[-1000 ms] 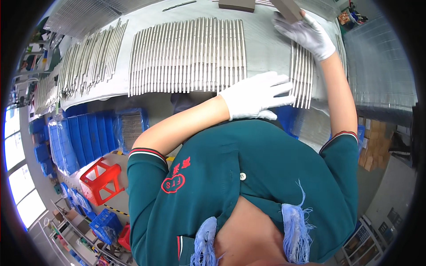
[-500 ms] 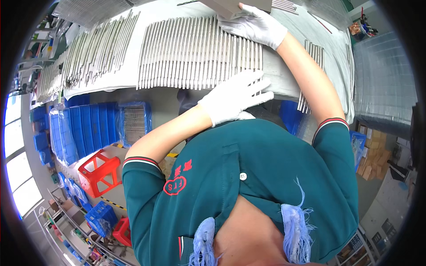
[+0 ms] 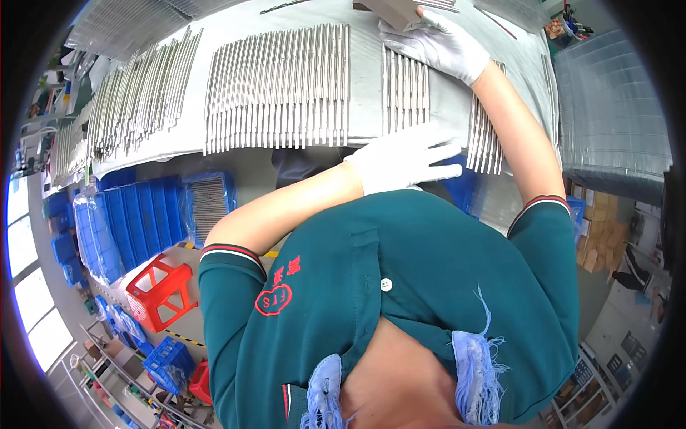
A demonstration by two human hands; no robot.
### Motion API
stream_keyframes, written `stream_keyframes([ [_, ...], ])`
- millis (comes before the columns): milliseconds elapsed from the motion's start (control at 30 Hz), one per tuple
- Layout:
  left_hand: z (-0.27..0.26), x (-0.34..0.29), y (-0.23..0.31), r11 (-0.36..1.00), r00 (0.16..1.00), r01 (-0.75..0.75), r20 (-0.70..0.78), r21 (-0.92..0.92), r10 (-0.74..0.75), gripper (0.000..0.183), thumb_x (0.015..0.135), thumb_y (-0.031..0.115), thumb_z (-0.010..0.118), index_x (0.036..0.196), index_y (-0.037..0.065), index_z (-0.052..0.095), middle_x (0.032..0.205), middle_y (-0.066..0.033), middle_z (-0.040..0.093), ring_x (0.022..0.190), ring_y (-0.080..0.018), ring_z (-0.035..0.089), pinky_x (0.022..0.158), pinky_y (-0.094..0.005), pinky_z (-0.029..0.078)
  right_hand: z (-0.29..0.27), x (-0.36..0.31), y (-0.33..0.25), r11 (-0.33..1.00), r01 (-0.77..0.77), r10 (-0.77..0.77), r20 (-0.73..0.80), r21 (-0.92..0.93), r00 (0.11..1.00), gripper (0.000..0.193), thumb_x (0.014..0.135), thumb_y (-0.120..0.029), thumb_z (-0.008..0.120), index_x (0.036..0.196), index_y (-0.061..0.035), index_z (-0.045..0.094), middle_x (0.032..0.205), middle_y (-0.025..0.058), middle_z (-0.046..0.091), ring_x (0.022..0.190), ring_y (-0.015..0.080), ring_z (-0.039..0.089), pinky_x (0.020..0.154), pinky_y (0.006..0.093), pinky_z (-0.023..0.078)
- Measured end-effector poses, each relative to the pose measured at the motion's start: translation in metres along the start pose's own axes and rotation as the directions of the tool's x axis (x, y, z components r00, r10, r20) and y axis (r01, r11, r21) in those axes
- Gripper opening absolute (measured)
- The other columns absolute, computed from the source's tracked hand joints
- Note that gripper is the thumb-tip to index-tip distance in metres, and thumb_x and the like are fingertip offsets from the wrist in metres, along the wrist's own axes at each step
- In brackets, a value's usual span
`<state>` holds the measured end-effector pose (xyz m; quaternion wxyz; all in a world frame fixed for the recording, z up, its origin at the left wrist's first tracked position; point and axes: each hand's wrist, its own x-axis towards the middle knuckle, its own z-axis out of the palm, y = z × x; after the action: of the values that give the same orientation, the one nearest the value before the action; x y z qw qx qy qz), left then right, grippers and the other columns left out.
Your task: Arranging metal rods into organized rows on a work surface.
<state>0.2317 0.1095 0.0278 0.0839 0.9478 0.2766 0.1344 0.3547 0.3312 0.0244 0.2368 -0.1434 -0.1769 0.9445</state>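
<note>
My gloved left hand [image 3: 409, 159] is at the table's near edge, fingers spread, against the near ends of a small batch of metal rods [image 3: 406, 93]. Its fingertips partly cover those ends. At the far ends of the same batch, my gloved right hand [image 3: 441, 46] grips a grey-brown flat-sided block [image 3: 391, 11], with the thumb on one side and the fingers beneath. Left of the batch, a wide row of metal rods [image 3: 279, 89] lies side by side. Under my right forearm lies another short row of rods [image 3: 487, 125], partly hidden.
A looser spread of rods [image 3: 146, 89] covers the left of the white-covered table [image 3: 364, 107]. Clear plastic trays [image 3: 614, 121] are stacked at the right. Below on the left are blue bins [image 3: 136, 218] and a red stool [image 3: 163, 292].
The small batch of rods has come apart from the wide row and shifted right, opening a gap. Both my hands, and the block with my right, moved right too.
</note>
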Motion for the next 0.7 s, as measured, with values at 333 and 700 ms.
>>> stream_keyframes([
  [333, -0.012, -0.046, -0.002, 0.989, 0.992, 0.125, 0.007, -0.076, -0.125, 0.075, 0.08, 0.033, 0.077, 0.148, 0.017, 0.052, 0.155, -0.0135, 0.046, 0.146, -0.0344, 0.039, 0.123, -0.0467, 0.032, 0.011, 0.041, 0.029, 0.999, -0.051, 0.051, 0.015, 0.012, 0.999, 0.057, 0.098, -0.015, 0.068, 0.145, 0.0041, 0.043, 0.134, 0.0252, 0.056, 0.124, 0.0432, 0.056, 0.112, 0.0582, 0.045],
  [700, 0.008, -0.002, -0.001, 0.991, 0.972, -0.087, -0.225, -0.105, 0.062, 0.059, 0.095, 0.036, 0.055, 0.149, 0.016, 0.049, 0.152, -0.0191, 0.048, 0.144, -0.0369, 0.043, 0.12, -0.0495, 0.036, -0.023, -0.024, -0.033, 0.967, -0.101, 0.111, 0.031, -0.236, 0.993, 0.071, 0.104, -0.024, 0.062, 0.156, 0.0048, 0.024, 0.15, 0.0295, 0.04, 0.14, 0.039, 0.047, 0.121, 0.0461, 0.043],
])
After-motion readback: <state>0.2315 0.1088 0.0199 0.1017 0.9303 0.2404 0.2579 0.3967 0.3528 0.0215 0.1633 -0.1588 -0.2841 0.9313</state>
